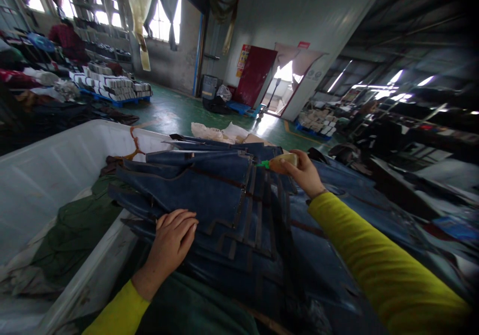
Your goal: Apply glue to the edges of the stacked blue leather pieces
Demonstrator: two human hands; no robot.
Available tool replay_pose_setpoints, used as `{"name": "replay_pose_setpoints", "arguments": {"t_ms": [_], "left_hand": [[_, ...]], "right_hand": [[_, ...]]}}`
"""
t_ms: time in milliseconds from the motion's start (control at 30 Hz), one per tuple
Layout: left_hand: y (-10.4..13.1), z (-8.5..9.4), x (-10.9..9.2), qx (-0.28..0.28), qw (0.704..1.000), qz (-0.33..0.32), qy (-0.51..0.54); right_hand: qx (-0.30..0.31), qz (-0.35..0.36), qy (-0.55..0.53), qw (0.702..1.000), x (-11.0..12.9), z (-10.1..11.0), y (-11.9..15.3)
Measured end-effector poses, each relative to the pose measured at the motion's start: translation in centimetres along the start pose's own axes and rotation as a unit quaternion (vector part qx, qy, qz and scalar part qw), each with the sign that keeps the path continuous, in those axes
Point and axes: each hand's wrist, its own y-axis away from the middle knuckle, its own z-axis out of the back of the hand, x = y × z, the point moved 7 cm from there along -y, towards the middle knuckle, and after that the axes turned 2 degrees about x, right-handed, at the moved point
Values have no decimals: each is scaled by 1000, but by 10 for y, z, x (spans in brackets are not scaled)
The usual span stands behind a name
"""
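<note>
Dark blue sheet pieces point(209, 185) with brown edges lie overlapped in a pile in front of me. My left hand point(174, 240) rests on the near left edge of the pile, its fingers bent over the top piece and close together; whether it pinches the edge I cannot tell. Above the pile's right part, my right hand point(305, 172) grips a yellowish bottle point(283, 164) with a green nozzle. That nozzle points left, close to the right edge of the top piece.
A large white bin point(56, 163) holding green cloth point(80, 220) stands at the left. Beyond are stacked pale bundles point(112, 83) on a blue pallet, a person in red point(69, 40), a dark red door point(256, 75) and an open doorway.
</note>
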Motion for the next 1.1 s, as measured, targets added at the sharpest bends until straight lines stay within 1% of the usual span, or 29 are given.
{"name": "replay_pose_setpoints", "arguments": {"t_ms": [100,367,600,633,733,800,967,1100], "left_hand": [[0,0,0,-1,1000,-1,-1],[0,0,0,-2,1000,1,-2],[1,1,-2,-5,1000,-7,-7],[1,1,-2,-6,1000,-7,-7],[1,1,-2,-5,1000,-8,-8],[1,0,-1,-3,1000,-8,-10],[1,0,-1,-6,1000,-10,-10],[1,0,-1,-8,1000,-11,-10]], "right_hand": [[19,-36,-7,999,-1,1,3],[92,-56,-13,994,5,0,18],[169,-88,-76,979,16,-5,37],[168,-88,-81,979,17,-4,38],[130,-90,-69,985,17,1,39],[119,-91,-62,987,18,2,41],[158,-95,-81,979,26,0,50],[166,-93,-84,978,33,2,55]]}}
